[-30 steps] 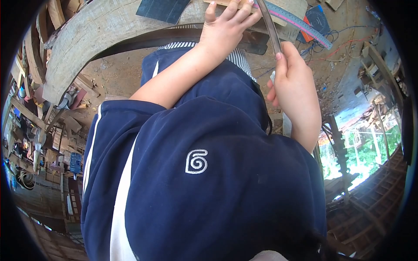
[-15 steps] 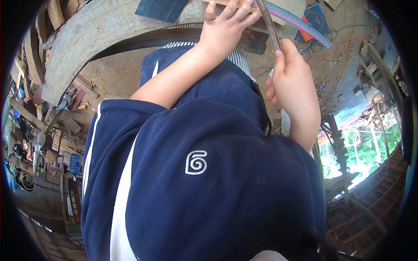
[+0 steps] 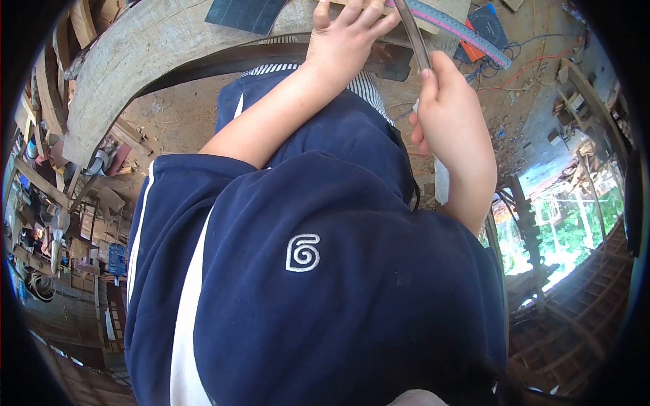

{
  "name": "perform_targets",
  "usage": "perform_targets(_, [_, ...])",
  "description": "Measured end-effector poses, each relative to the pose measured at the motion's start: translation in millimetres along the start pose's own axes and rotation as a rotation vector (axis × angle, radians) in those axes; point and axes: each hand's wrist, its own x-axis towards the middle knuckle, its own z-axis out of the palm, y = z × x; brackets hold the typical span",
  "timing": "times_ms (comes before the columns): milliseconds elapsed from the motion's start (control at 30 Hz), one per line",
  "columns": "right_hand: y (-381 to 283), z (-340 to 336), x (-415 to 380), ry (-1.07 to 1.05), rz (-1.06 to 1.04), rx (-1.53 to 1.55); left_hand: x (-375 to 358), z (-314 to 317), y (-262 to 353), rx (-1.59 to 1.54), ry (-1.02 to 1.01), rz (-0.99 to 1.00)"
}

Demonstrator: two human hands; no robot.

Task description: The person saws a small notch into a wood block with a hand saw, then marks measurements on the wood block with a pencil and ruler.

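My left hand [image 3: 345,34] reaches to the top edge of the view, fingers spread and laid on a pale strip of wood [image 3: 428,27] on the workbench [image 3: 183,42]. My right hand [image 3: 455,111] is closed around the near end of a long, narrow metal bar [image 3: 414,37]. Its thumb lies along the bar, which slants up and left past my left fingertips. The bar's far end is outside the view, and its gripped end is hidden in my palm. Beside the bar lies a blue and pink ruler [image 3: 467,37].
A dark flat plate [image 3: 245,15] lies on the bench, left of my left hand. To the right are a dark blue and orange packet [image 3: 484,34] and tangled cables [image 3: 518,57] on the ground. Wood scraps [image 3: 51,81] and a blue water jug [image 3: 117,258] stand at left.
My right hand has shifted slightly up and left with the metal bar. My left hand keeps its place on the wood; the whole view has drifted slightly.
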Motion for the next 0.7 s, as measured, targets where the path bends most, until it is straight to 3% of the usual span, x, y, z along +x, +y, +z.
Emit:
perform_targets(300, [8, -14, -20, -0.015, 0.008, 0.015, 0, 3, -1, 0.001, 0.035, -0.002])
perform_targets(433, [35, -25, -13, 0.206, -0.105, 0.368, 1, -6, -2, 0.062, -0.003, 0.025])
perform_targets(500, [56, -27, 13, 0.435, -0.175, 0.538, 1, -10, -4, 0.052, -0.059, 0.045])
perform_targets(567, [89, -24, 49, 0.447, -0.199, 0.825, 2, -13, -3, 0.028, -0.09, 0.052])
perform_targets(633, [124, -12, 97, 0.499, -0.184, 1.221, 3, -13, -2, 0.006, -0.073, 0.023])
perform_targets(700, [133, -3, 135, 0.628, -0.072, 1.349, 4, -13, -2, 0.051, -0.084, 0.029])
